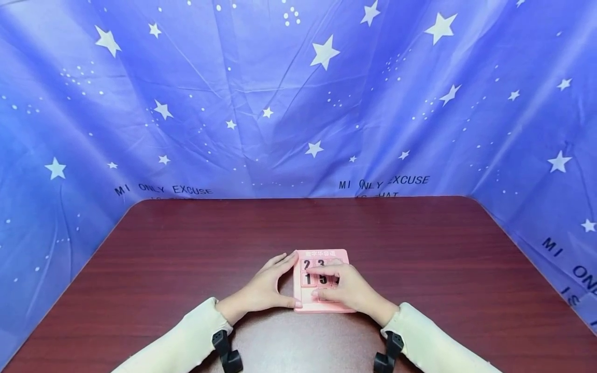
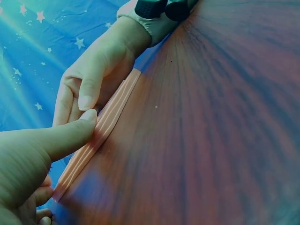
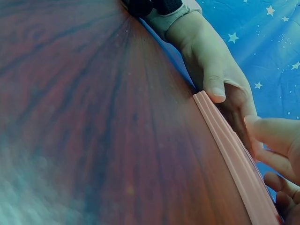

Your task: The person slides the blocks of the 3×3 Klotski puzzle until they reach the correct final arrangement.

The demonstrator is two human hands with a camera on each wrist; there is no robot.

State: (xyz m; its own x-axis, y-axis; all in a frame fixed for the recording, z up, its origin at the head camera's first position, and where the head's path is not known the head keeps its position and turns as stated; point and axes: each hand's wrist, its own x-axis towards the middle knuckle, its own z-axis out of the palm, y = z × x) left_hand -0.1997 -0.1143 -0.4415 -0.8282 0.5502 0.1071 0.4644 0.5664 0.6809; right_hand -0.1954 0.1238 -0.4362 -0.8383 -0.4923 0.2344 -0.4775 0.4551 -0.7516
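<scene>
my right hand (image 1: 353, 286) hides much of the right side of the pink number puzzle (image 1: 314, 281), and i cannot tell whether it touches the face there. the white heading (image 1: 320, 254) is too small for me to read. the left wrist view crops my left hand (image 2: 35, 154) and loses the puzzle's face. my sleeves (image 1: 172, 336) run off the head view's lower edge. the table (image 1: 186, 243) hides part of the black lettering (image 1: 378, 195).

A dark reddish-brown table (image 1: 186, 248) has rounded far corners; a creased blue cloth (image 1: 272, 168) hangs behind and at both sides, printed with white stars (image 1: 325, 52), dots (image 1: 218, 8) and black lettering (image 1: 192, 190).
</scene>
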